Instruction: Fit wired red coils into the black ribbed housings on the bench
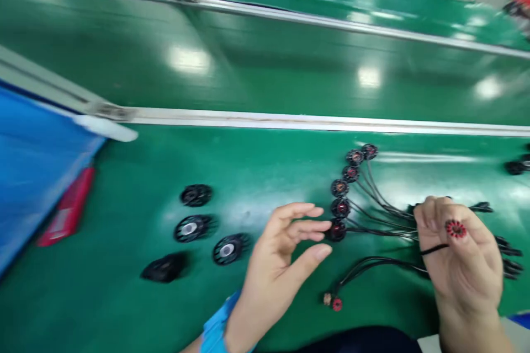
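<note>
Green work surface (256, 165) is spreading under everything; a white rail (290, 120) is bounding its far side, running nearly straight across the view. Blue sheet (41, 154) is closing off the left, with a red object (72, 207) lying along its edge. Dark clothing (356, 340) is cutting into the near edge. The broadest stretch of open green is running between the rail and the left-hand group of parts, and on toward the cabled row. That group is comprising three slotted black discs (189, 229) and a dark pointed part (165, 267), all sitting apart from one another. Room is tighter on the right, where black cables (375, 230) are fanning from the row toward the right hand.

Left hand (281, 256): wearing a blue wristband (221, 322); fingers are curving loosely, thumb standing well away from them, gap holding nothing. Fingertips are hovering at the nearest of six round parts (340, 208); contact cannot be told. These six are forming a slanting line, near end by the fingertips, far end toward the rail.

Right hand (459, 262): turning its palm up, thumb and finger pinching a red-and-black winding (455, 229); a black lead (434, 249) is trailing from beside it. Cables are passing behind this hand, connector ends (512, 269) showing beyond it. Two small wound ends (337, 304) are lying between the hands, nearer the body.
</note>
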Demonstrator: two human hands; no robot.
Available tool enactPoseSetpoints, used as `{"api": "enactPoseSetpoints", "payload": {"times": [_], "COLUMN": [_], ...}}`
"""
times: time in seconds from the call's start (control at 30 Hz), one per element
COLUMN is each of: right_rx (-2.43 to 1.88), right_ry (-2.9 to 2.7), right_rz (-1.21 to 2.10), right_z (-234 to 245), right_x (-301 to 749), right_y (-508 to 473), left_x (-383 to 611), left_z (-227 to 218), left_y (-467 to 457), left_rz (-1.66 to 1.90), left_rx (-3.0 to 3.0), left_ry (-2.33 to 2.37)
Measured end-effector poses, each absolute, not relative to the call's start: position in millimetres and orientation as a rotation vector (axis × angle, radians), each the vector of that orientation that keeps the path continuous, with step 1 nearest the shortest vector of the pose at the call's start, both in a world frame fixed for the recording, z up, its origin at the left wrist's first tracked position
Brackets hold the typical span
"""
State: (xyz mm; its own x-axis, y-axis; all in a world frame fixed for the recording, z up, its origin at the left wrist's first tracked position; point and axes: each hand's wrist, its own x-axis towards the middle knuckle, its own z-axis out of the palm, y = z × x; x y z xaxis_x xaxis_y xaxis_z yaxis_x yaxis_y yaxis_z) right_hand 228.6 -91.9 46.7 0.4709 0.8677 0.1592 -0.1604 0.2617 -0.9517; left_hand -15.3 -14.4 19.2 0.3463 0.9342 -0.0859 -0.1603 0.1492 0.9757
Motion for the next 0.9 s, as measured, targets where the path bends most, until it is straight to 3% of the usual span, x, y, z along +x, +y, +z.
{"api": "enactPoseSetpoints", "payload": {"times": [0.47, 0.9], "right_rx": [-0.781, -0.682], "right_ry": [-0.464, -0.301], "right_rz": [1.007, 1.109], "right_z": [56, 56], "right_x": [255, 246], "right_y": [-72, -72], "left_x": [-30, -39], "left_z": [6, 15], "left_y": [-8, -3], "left_rz": [0.864, 1.162], "left_rx": [1.497, 1.758], "left_ry": [1.079, 1.045]}}
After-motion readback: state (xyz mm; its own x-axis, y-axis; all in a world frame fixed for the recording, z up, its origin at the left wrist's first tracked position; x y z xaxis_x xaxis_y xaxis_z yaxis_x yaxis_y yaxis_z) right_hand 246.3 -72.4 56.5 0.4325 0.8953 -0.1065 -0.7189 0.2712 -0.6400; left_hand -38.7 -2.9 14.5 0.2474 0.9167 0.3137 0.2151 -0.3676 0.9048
